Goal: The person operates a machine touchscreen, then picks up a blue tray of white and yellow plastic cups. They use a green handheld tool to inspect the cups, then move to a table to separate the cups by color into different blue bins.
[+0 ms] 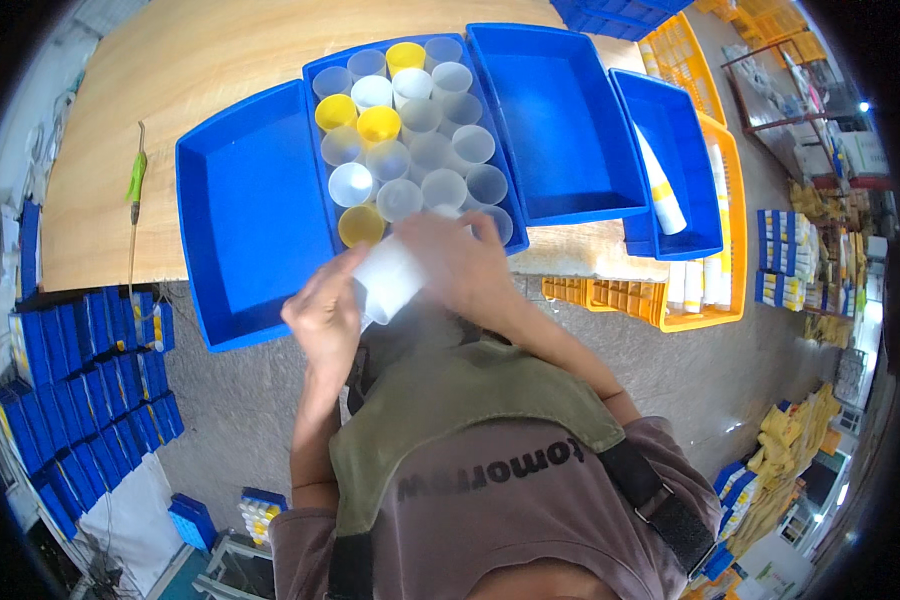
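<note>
In front of my body I hold a white, slightly see-through plastic cup (390, 278), tilted between both hands. My left hand (322, 312) is closed on its left side, with thumb and fingers pinching the wall. My right hand (460, 262) is wrapped over its right side, the fingers partly smeared by motion. Just beyond the hands is a blue tray (314, 150) filled with rows of upright cups. Most are frosted or white, like the frosted cup (442, 188); several are yellow, such as the yellow cup (360, 226). My hands cover the tray's near edge.
A bare blue tray (255, 210) lies left, another blue tray (555, 120) right. Farther right, a smaller blue tray (685, 150) holds a long white-and-yellow tapered tube (660, 180). A green-handled tool (136, 180) lies on the wooden table (90, 200). Yellow crates (705, 318) stand beyond the table edge.
</note>
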A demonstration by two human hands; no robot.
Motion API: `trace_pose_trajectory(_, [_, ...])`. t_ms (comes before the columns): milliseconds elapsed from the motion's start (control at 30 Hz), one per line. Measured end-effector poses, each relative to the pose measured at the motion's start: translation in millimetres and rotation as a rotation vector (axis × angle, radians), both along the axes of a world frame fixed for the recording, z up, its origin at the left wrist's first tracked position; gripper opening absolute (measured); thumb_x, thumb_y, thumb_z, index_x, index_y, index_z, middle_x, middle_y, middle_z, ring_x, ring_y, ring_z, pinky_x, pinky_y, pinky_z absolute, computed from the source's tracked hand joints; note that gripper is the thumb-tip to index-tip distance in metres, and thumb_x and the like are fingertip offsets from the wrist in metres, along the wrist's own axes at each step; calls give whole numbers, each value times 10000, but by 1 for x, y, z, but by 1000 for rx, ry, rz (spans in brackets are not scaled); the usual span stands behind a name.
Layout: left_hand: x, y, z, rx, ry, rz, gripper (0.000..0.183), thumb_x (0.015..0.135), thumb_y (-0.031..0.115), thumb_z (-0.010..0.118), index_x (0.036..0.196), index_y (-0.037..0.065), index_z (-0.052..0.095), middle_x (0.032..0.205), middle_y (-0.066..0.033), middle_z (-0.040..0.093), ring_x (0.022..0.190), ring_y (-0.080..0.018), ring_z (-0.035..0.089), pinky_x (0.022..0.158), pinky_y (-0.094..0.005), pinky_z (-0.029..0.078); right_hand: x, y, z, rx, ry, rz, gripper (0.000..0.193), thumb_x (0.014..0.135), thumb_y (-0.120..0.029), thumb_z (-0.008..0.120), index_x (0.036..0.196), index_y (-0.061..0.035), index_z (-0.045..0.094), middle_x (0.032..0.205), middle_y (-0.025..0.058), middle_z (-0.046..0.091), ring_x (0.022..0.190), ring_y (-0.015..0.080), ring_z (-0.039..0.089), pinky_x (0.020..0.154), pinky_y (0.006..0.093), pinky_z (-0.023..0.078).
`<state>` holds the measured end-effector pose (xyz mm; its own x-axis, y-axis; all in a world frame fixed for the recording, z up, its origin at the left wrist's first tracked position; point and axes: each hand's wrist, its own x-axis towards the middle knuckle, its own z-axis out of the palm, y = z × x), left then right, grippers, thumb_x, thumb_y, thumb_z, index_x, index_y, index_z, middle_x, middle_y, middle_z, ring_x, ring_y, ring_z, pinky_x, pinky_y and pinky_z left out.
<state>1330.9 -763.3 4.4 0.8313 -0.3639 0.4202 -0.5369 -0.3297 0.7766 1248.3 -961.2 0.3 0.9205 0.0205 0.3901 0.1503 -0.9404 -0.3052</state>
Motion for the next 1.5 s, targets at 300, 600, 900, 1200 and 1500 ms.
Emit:
trace_pose_trajectory(300, [45, 22, -35, 246, 412, -35, 201, 830, -22, 642, 993, 20, 751, 929, -160, 726, 826, -213, 690, 764, -309, 517, 7, -15, -42, 1152, 277, -423, 1025, 713, -287, 856, 1456, 65, 244, 1395, 265, 426, 1293, 330, 443, 1080, 404, 362])
trace_pose_trajectory(600, [28, -24, -48, 454, -259, -49, 477, 803, -5, 652, 1270, 87, 618, 1384, -171, 490, 1296, -386, 447, 1032, -439, 428, -21, -14, -48, 268, 58, -23, 486, 742, -254, 794, 1167, -98, 615, 1332, 98, 519, 1241, 316, 477, 994, 489, 368])
trace_pose_trajectory(900, [12, -63, -74, 715, -187, -242, 643, 829, 161, 694, 1411, 38, 450, 1511, -164, 362, 1426, -368, 278, 1159, -533, 212, -75, -140, -54, 317, -53, -550, 343, 798, -111, 729, 1122, -47, 637, 1190, 137, 616, 1120, 329, 560, 959, 428, 437])
trace_pose_trajectory(1200, [-83, -69, -75, -27, 1301, 157, 506, 973, 416, 557, 1214, -29, 562, 1017, -112, 672, 806, -235, 635, 679, -377, 501, -106, -227, -80, 65, 364, -144, 510, 781, -475, 707, 1104, -85, 650, 1014, 114, 648, 970, 279, 610, 885, 433, 436])
trace_pose_trajectory(1500, [68, -159, -109, -1008, 1129, 61, 504, 999, 217, 519, 1431, 46, 324, 1466, -148, 369, 1333, -287, 380, 1125, -482, 357, -92, -250, -98, 43, 427, 101, 423, 759, -441, 742, 968, -96, 616, 895, 76, 635, 828, 262, 633, 711, 379, 482])
